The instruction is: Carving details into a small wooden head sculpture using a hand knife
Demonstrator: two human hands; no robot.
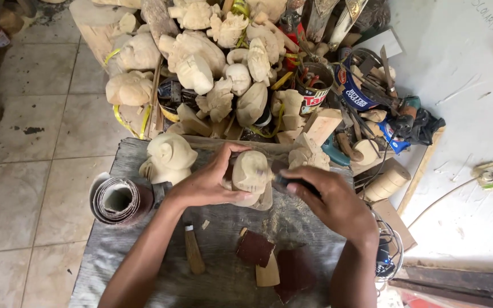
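nearest you, dark sandpaper scraps (255,248) and a wooden-handled tool (193,251) are lying on the grey surface (115,251). above them, your left hand (206,182) is wrapping around a pale carved wooden figure (251,171), gripping it at the side, while your right hand (329,199) is closing on a dark-handled tool (286,181) and pressing its tip to the figure. the figure is sitting at the surface's middle, partly propped; it is likely light, stiff and dusty, best gripped around its rounded body, with thin carved edges apt to chip. a sandpaper roll (118,199) is resting to the left. farther off, a tin can (314,85) is holding upright tools beside a heap of unfinished carvings (201,63).
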